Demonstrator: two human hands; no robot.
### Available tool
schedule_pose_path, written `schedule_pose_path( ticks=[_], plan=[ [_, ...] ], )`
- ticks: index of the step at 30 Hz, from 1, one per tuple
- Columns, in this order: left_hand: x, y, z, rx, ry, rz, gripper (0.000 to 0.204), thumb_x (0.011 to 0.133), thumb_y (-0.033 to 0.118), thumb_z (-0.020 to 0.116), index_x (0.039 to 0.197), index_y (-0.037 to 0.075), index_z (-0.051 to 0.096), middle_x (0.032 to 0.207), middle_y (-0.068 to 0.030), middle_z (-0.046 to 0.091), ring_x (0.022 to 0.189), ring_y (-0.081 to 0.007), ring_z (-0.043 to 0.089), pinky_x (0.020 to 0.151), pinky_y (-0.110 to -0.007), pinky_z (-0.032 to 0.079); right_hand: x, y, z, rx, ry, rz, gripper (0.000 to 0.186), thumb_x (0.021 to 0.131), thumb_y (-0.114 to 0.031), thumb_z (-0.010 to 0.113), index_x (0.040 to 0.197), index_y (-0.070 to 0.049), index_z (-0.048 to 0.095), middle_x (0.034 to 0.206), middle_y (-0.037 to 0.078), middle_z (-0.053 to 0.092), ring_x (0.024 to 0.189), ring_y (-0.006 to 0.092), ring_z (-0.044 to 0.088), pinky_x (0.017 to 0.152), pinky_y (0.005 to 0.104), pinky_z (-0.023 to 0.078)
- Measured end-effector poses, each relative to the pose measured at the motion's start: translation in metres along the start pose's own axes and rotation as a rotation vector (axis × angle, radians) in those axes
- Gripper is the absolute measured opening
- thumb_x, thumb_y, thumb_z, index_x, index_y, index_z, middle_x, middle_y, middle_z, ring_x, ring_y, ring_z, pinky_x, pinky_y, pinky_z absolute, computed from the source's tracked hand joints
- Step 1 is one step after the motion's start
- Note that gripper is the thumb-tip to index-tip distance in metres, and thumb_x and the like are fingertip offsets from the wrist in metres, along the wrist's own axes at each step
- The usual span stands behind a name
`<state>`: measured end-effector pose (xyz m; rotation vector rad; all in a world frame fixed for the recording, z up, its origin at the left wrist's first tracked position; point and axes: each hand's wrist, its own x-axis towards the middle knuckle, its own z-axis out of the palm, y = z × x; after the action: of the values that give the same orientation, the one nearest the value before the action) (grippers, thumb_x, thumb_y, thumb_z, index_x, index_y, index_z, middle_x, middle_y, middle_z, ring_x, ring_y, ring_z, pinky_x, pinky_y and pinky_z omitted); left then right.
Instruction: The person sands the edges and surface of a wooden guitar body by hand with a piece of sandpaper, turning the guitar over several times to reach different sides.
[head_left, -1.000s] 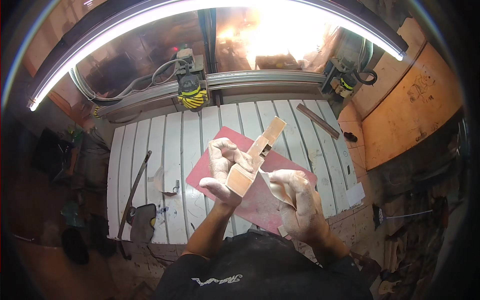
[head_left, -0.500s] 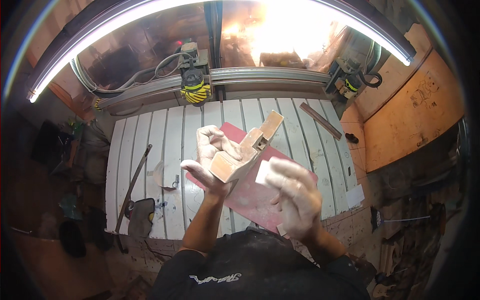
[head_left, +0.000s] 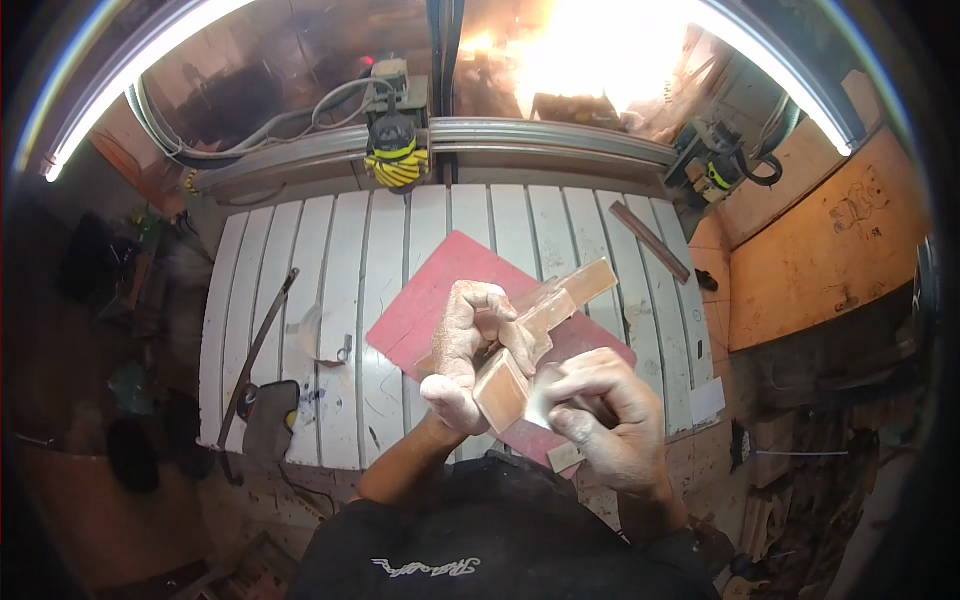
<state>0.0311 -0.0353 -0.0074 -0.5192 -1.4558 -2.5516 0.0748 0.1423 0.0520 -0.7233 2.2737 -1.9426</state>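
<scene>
My left hand [head_left: 462,345], coated in pale dust, is closed around a shaped wooden piece [head_left: 504,390]. The piece has a blocky near end and a narrower bar that reaches toward the far right. Part of it is hidden behind my fingers. Close by on the right, my dusty right hand [head_left: 615,415] pinches a small white pad [head_left: 542,395] against or just beside the near end of the wood; contact is hard to tell because of blur. Both hands are above a red square sheet [head_left: 425,290] on the white slatted table [head_left: 390,235].
A small pale block [head_left: 564,457] lies at the sheet's near corner. On the table are a dark strip [head_left: 650,243] at far right, a long thin metal bar [head_left: 262,350] and a dark pouch-like object [head_left: 270,425] at left. Beyond runs a machine rail [head_left: 540,140] with a tool head [head_left: 396,150].
The wooden piece has been turned and shifted right and nearer in my left hand. My right hand has brought the white pad to its near end. The whole view has tilted slightly.
</scene>
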Motion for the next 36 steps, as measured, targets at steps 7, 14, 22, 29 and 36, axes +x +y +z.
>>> schedule_pose_path(
  ticks=[7,14,22,29,36],
  plan=[
    [-0.002,-0.018,-0.002,-0.014,0.044,0.350,0.121,0.056,0.104,0.041,0.119,0.001,0.040,0.077,-0.0083,0.057,0.065,-0.0174,0.061,0.065,-0.034,0.052,0.000,0.005,-0.009,-0.228,0.047,-0.170,0.021,0.086,0.013,0.057,0.104,0.001,0.061,0.100,0.013,0.063,0.101,0.0202,0.065,0.083,0.0332,0.053],
    [-0.005,-0.036,-0.004,-0.024,-0.072,0.529,0.123,0.053,0.099,0.055,0.125,0.001,0.036,0.076,-0.0096,0.060,0.066,-0.0202,0.062,0.065,-0.035,0.053,0.003,-0.011,0.006,-0.015,0.010,0.097,0.013,0.085,0.005,0.062,0.097,0.000,0.061,0.092,0.011,0.062,0.083,0.0182,0.063,0.077,0.0319,0.051],
    [-0.024,-0.024,0.014,0.019,0.063,0.336,0.127,0.050,0.098,0.058,0.127,-0.001,0.036,0.071,-0.0087,0.061,0.064,-0.0185,0.061,0.064,-0.033,0.053,0.011,0.008,0.036,0.340,0.165,0.285,0.025,0.085,-0.001,0.072,0.099,-0.005,0.052,0.096,0.006,0.059,0.088,0.0097,0.059,0.076,0.0290,0.050],
    [-0.024,-0.012,0.014,0.134,0.190,0.067,0.128,0.046,0.100,0.057,0.125,0.001,0.037,0.069,-0.0055,0.056,0.064,-0.0141,0.059,0.064,-0.029,0.050,0.015,0.008,0.042,0.380,0.191,0.210,0.025,0.085,0.000,0.073,0.092,-0.006,0.050,0.093,0.003,0.054,0.086,0.0067,0.052,0.079,0.0268,0.047],
    [-0.027,-0.013,0.017,0.100,0.182,0.025,0.130,0.045,0.102,0.057,0.125,0.002,0.038,0.078,-0.0032,0.055,0.070,-0.0122,0.057,0.069,-0.027,0.047,0.018,-0.001,0.040,0.219,0.207,0.126,0.021,0.087,0.006,0.067,0.086,-0.004,0.050,0.087,0.004,0.055,0.098,0.0144,0.062,0.090,0.0324,0.049]
  ],
)
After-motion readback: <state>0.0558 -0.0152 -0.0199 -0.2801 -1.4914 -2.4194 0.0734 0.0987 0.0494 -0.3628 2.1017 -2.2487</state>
